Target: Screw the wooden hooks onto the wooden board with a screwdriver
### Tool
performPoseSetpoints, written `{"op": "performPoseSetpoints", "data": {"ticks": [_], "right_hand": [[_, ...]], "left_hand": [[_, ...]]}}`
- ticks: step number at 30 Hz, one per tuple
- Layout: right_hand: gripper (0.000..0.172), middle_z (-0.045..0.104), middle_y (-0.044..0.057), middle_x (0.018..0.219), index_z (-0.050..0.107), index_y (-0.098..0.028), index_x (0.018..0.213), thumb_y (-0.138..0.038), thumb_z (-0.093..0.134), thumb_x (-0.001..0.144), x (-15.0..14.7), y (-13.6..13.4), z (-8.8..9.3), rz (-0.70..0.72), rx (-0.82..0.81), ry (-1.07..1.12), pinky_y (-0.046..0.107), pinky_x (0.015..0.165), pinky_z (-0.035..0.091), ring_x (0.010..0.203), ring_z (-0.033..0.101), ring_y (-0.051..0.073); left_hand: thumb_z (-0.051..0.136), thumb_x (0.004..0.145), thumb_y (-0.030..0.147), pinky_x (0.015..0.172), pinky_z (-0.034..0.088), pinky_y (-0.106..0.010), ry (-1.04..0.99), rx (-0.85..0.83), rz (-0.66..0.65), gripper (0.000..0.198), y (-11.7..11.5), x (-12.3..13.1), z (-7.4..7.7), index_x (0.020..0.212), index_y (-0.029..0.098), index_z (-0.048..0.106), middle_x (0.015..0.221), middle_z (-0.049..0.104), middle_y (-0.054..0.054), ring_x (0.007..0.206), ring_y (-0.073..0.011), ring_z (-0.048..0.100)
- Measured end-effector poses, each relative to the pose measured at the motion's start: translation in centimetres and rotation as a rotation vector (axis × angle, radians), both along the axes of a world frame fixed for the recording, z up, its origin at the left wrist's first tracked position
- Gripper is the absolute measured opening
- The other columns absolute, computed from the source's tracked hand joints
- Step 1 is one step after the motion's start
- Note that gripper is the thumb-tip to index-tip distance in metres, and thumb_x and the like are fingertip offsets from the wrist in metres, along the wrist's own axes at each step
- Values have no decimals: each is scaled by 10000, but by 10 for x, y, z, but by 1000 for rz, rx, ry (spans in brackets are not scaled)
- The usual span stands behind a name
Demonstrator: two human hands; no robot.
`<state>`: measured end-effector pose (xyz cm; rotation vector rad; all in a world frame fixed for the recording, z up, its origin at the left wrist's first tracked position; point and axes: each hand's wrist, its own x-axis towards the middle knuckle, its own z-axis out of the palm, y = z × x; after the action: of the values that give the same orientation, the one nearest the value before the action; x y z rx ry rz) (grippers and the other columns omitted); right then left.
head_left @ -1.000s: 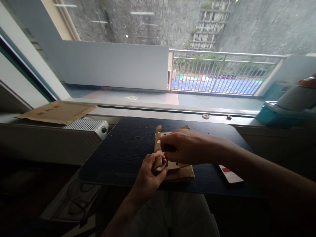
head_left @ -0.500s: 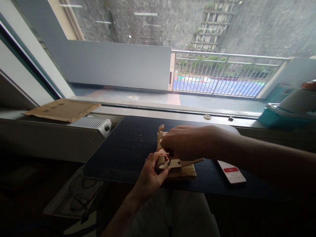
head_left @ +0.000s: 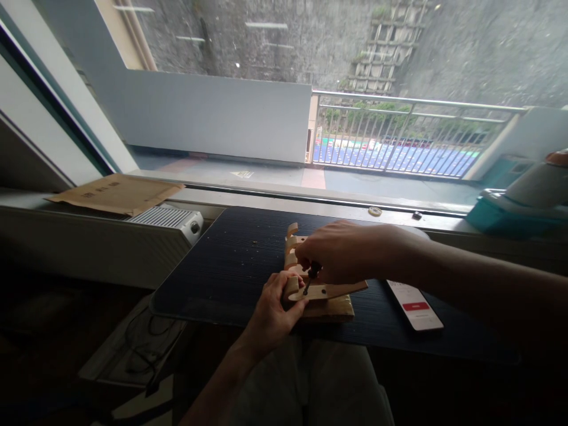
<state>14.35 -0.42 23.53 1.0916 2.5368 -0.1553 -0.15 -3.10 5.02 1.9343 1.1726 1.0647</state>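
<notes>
My left hand point(head_left: 271, 309) is closed on a wooden hook point(head_left: 337, 290), gripping its curved end between thumb and fingers. Two dark holes or screw spots show on the flat part of this piece. My right hand point(head_left: 331, 251) is wrapped round the dark handle of a small screwdriver point(head_left: 314, 271). The screwdriver's tip meets the hook close to my left thumb, its shaft tilted. Under the hook lies a pale wooden block point(head_left: 341, 309), seemingly wrapped in something shiny. Behind, more curved wooden hooks point(head_left: 291, 244) stand in a row, partly hidden by my right hand.
All this rests on a black table point(head_left: 213, 266). A phone point(head_left: 417, 307) with a lit screen lies under my right forearm. On the windowsill are a tape roll point(head_left: 375, 211) and a small dark object point(head_left: 417, 215). A brown envelope point(head_left: 118, 194) lies on the radiator point(head_left: 171, 222) at left.
My right hand has turned and lifted slightly, so more of the screwdriver's handle shows. The left hand still holds the wooden hook. The whole view has shifted a little.
</notes>
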Motion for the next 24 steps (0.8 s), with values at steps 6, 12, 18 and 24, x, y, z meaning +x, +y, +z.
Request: {"op": "performPoseSetpoints", "data": {"ticks": [6, 12, 18, 24], "right_hand": [[119, 657, 58, 817, 679, -178, 846, -188, 605, 753, -2, 2, 0, 36, 3, 27, 276, 613, 365, 766, 574, 178], [108, 616, 30, 678, 672, -176, 765, -248, 601, 723, 6, 13, -12, -23, -14, 100, 270, 511, 301, 594, 506, 130], [144, 558, 21, 580, 664, -144, 686, -278, 617, 712, -3, 14, -17, -20, 16, 20, 283, 481, 264, 512, 413, 101], [175, 598, 50, 655, 687, -120, 768, -282, 633, 731, -11, 6, -13, -25, 63, -10, 277, 509, 304, 587, 482, 128]], "left_hand": [[608, 763, 207, 863, 428, -304, -6, 11, 1, 221, 0, -1, -2, 956, 229, 504, 977, 556, -23, 939, -174, 540], [611, 755, 195, 871, 419, -306, -36, -11, -12, 239, 0, -1, 0, 972, 227, 518, 1007, 560, -29, 953, -176, 539], [635, 724, 185, 875, 414, -312, -43, -22, -30, 212, 0, 0, 4, 906, 200, 528, 978, 564, -40, 952, -187, 529], [647, 706, 163, 854, 416, -291, -6, 0, -22, 225, -1, 1, 6, 891, 184, 521, 922, 561, -30, 910, -172, 525]]}}
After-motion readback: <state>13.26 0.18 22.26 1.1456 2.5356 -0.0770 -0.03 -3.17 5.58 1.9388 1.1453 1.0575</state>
